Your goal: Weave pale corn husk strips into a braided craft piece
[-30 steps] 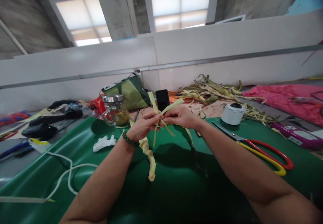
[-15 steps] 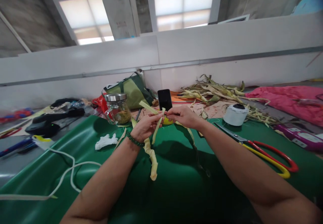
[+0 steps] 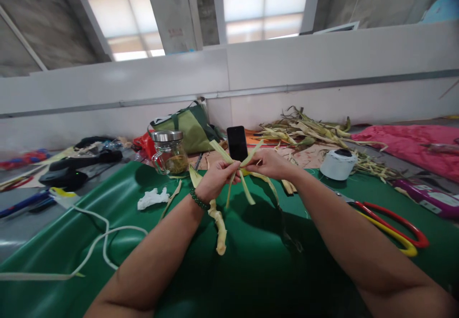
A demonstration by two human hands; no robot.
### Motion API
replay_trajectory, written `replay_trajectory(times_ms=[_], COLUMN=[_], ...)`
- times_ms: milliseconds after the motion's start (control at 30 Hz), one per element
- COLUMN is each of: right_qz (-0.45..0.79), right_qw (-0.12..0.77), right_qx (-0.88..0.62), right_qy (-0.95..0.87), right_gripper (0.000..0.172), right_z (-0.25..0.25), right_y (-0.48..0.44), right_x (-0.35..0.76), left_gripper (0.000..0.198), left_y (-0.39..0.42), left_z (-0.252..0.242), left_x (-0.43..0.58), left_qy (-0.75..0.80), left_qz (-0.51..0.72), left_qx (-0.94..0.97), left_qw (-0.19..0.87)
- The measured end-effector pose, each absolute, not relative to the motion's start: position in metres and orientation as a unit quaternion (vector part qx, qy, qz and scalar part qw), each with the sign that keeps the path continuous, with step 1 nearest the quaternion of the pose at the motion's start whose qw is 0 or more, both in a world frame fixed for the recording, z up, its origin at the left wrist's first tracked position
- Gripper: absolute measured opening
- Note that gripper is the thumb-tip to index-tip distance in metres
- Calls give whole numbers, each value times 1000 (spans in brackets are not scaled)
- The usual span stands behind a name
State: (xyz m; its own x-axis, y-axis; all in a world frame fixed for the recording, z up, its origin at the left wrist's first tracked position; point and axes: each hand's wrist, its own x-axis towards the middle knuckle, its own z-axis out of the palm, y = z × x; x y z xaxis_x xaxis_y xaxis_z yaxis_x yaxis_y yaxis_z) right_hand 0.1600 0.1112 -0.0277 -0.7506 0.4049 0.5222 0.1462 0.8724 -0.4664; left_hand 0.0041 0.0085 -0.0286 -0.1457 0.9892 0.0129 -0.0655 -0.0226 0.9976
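Observation:
Pale green plant strips (image 3: 247,191) cross between my hands, their ends sticking out upward and downward. My left hand (image 3: 217,178), with a green bead bracelet at the wrist, pinches the strips near where they cross. On the other side, my right hand (image 3: 269,164) has its fingers closed on the upper right strip. Below my left hand a knobbly pale stalk (image 3: 221,234) lies on the green mat (image 3: 251,279). A dried strip (image 3: 271,191) trails under my right hand. Part of the crossing is hidden by my fingers.
Scissors (image 3: 390,222) with red and yellow handles and a white thread spool (image 3: 338,165) lie at right. Behind stand a phone (image 3: 236,143), a glass mug (image 3: 172,158) and a green bag (image 3: 191,134). Dried husks (image 3: 304,131) are heaped at the back. Crumpled tissue (image 3: 153,199) lies left.
The strips have opened into a crossed shape, one end now pointing up to the right in my right hand. My right hand has moved slightly right; the view has shifted a little.

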Motion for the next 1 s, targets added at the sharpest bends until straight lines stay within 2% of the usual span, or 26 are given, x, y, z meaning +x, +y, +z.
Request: replay_trajectory(times_ms=[67, 133, 233, 300, 367, 467, 567, 633, 733, 833, 933, 1000], right_qz=[159, 96, 3, -75, -138, -179, -173, -149, -99, -78, -39, 80], right_qw=[332, 409, 501, 445, 356, 274, 209, 185, 164, 136, 223, 324], right_qx=[-223, -224, -135, -83, -58, -72, -103, -143, -225, -254, -228, -228], right_qy=[-903, -880, -855, -888, -922, -942, -957, -961, -955, -954, -947, -914], right_gripper=[16, 19, 48, 58, 54, 40, 20, 19, 21, 22, 25, 22], right_z=[-19, -12, -6, -8, -13, -19, -16, -10, -3, -1, -7, -13], right_y=[108, 101, 81, 70, 66, 71, 76, 74, 67, 64, 68, 73], right_x=[169, 176, 177, 171, 164, 157, 159, 163, 168, 169, 164, 159], left_gripper=[26, 29, 32, 31, 27, 23, 23, 19, 12, 14, 21, 23], left_y=[10, 11, 12, 13, 12, 10, 8, 11, 18, 24, 25, 24], left_z=[-32, -36, -41, -44, -44, -37, -30, -28, -31, -35, -38, -39], left_x=[4, 4, 6, 6, 4, -3, -14, -21, -28, -30, -28, -26], left_qy=[558, 601, 634, 631, 607, 548, 527, 528, 560, 589, 592, 594], left_qz=[531, 492, 423, 393, 385, 345, 305, 311, 348, 370, 378, 388], left_qx=[504, 544, 605, 630, 634, 630, 610, 605, 614, 643, 687, 698], left_qw=[391, 317, 231, 227, 286, 429, 507, 508, 433, 320, 187, 93])
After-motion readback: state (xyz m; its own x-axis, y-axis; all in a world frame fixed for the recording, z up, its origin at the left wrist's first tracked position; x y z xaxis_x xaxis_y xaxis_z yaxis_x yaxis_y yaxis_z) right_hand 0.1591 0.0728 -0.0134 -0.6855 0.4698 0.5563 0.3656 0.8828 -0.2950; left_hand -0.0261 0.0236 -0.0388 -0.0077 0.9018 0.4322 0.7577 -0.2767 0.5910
